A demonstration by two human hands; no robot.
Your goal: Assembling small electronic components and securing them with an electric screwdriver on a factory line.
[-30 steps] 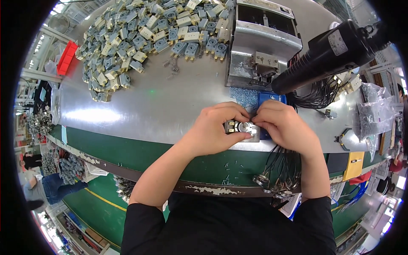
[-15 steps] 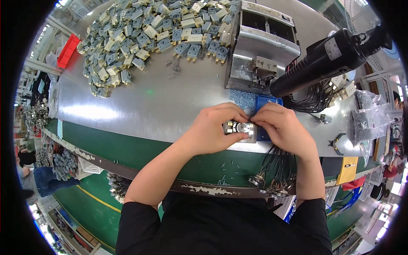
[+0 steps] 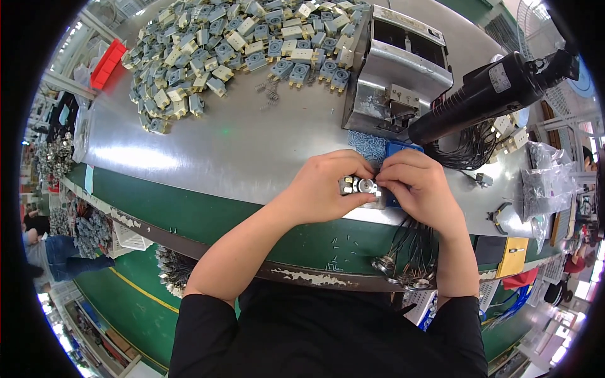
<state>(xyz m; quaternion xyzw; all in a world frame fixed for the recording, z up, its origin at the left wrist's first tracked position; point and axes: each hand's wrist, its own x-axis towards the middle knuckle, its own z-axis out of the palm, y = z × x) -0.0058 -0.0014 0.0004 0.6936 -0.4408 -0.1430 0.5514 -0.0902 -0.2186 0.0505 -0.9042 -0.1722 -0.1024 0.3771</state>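
Close to the table's front edge, my left hand (image 3: pixel 320 188) is closed around a small switch-like part (image 3: pixel 365 186) with a round metal centre and brass tabs. Its thumb lies along the near side and its fingers along the far side. My right hand (image 3: pixel 417 188) is pinched at the right end of that part, fingertips nearly meeting the left ones. Whatever those right fingers grip is too small and covered to make out. Just beyond both hands lie many small bluish screws (image 3: pixel 367 144) beside a blue block (image 3: pixel 401 148).
A metal machine (image 3: pixel 394 69) and a black electric screwdriver (image 3: pixel 472 94) stand beyond. Grey and cream switch parts (image 3: pixel 252 44) are heaped at the far left. Black wires with round metal ends (image 3: pixel 416 277) hang over the front edge; pliers (image 3: pixel 498 217) lie right.
The whole view has shifted slightly. My hands stay together on the part, which appears slightly turned, and the left thumb still lies along its near side.
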